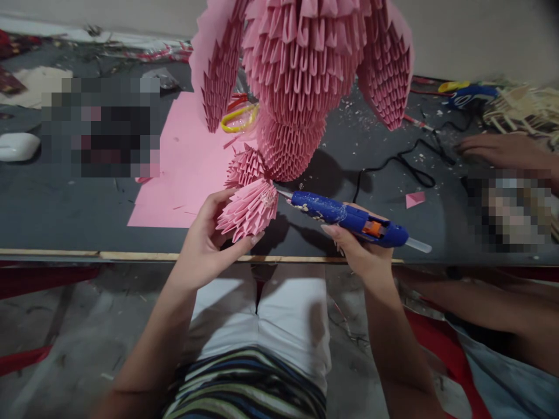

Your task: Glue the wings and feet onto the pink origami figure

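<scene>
My left hand is closed around a small pink cone-shaped piece of folded paper, holding it above the table near its front edge. Whitish strands show on that piece's right end. My right hand grips a blue hot glue gun, with a clear glue stick poking out of its back. The gun's metal nozzle points left and reaches the right end of the pink piece; whether they touch I cannot tell. Right behind stands a large pink folded-paper figure, with another spiky pink part at its base.
Pink paper sheets lie on the dark table at left, with yellow-handled scissors on them. A white computer mouse is farther left. A black cord loops at right, near another person's hand and a pale stick pile.
</scene>
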`<state>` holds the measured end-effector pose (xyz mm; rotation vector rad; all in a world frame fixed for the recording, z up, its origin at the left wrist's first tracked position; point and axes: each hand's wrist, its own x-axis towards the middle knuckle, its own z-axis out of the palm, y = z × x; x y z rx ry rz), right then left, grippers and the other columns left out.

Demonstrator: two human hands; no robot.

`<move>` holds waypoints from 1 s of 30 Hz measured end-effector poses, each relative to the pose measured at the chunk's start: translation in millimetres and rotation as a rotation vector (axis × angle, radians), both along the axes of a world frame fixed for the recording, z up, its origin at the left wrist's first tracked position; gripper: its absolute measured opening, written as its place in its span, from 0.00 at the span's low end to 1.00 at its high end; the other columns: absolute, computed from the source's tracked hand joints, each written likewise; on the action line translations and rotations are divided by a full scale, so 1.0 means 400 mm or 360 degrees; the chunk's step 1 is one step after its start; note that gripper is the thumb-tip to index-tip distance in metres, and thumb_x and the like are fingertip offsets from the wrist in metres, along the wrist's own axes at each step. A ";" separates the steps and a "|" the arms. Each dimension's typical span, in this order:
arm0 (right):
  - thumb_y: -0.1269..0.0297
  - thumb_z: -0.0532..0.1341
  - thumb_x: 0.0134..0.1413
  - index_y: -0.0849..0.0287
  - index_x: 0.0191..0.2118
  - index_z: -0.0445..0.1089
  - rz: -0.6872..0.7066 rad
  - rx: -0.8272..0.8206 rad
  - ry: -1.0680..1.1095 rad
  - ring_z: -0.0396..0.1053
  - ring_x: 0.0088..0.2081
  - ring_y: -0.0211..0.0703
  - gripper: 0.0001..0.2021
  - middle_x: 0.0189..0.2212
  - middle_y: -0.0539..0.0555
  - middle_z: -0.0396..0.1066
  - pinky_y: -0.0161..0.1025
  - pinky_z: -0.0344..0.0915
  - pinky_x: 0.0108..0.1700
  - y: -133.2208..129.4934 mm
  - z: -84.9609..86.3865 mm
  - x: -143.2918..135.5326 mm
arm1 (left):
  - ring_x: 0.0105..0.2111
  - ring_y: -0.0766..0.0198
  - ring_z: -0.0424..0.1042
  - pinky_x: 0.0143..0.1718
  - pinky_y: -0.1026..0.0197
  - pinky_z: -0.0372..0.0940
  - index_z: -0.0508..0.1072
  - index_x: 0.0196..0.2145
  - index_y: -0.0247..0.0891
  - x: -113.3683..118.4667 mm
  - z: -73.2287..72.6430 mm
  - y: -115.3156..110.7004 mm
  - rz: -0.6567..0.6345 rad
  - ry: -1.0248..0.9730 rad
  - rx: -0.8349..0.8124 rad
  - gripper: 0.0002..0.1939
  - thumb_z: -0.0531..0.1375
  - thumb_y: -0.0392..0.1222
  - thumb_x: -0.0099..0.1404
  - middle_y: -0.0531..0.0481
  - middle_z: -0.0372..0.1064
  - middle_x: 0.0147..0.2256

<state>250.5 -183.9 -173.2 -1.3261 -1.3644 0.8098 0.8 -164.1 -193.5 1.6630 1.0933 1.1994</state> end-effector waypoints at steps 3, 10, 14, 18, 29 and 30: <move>0.48 0.71 0.51 0.54 0.25 0.69 0.0075 0.0052 0.0071 0.58 0.23 0.37 0.17 0.22 0.47 0.65 0.39 0.59 0.24 0.001 0.006 0.006 | 0.49 0.57 0.76 0.47 0.58 0.77 0.65 0.58 0.41 0.000 -0.001 0.002 -0.0004 -0.0019 0.0009 0.33 0.72 0.45 0.59 0.44 0.70 0.52; 0.53 0.74 0.49 0.54 0.28 0.73 0.0277 0.0114 -0.0082 0.67 0.31 0.45 0.13 0.27 0.51 0.70 0.43 0.63 0.31 -0.005 0.010 0.028 | 0.50 0.56 0.76 0.48 0.57 0.77 0.65 0.59 0.43 0.000 -0.002 0.003 -0.0022 -0.0030 0.0028 0.33 0.71 0.45 0.60 0.44 0.70 0.53; 0.55 0.78 0.41 0.54 0.26 0.70 0.0339 0.0135 -0.0125 0.65 0.28 0.43 0.17 0.25 0.50 0.69 0.42 0.62 0.29 -0.002 0.008 0.026 | 0.50 0.56 0.76 0.49 0.57 0.76 0.65 0.59 0.43 0.000 -0.001 0.001 -0.0005 -0.0022 0.0000 0.33 0.71 0.46 0.60 0.44 0.70 0.53; 0.50 0.77 0.40 0.54 0.25 0.70 0.0377 0.0179 -0.0117 0.64 0.27 0.43 0.19 0.25 0.49 0.68 0.43 0.59 0.28 -0.002 0.006 0.027 | 0.50 0.55 0.75 0.50 0.55 0.76 0.65 0.59 0.43 -0.002 -0.003 0.003 -0.0005 -0.0011 0.0013 0.33 0.71 0.46 0.60 0.44 0.69 0.54; 0.41 0.68 0.53 0.55 0.27 0.70 0.0358 0.0267 -0.0024 0.62 0.26 0.40 0.22 0.25 0.50 0.66 0.41 0.54 0.28 -0.019 0.001 0.034 | 0.52 0.54 0.75 0.51 0.56 0.76 0.64 0.60 0.44 -0.001 -0.005 -0.003 -0.0032 -0.0076 -0.0056 0.33 0.70 0.43 0.61 0.44 0.70 0.55; 0.41 0.68 0.52 0.56 0.26 0.70 0.0344 0.0282 -0.0017 0.61 0.26 0.40 0.22 0.24 0.50 0.66 0.41 0.54 0.28 -0.019 0.001 0.032 | 0.52 0.55 0.76 0.51 0.57 0.76 0.64 0.60 0.45 -0.001 -0.005 -0.003 -0.0033 -0.0086 -0.0058 0.33 0.70 0.43 0.61 0.44 0.70 0.55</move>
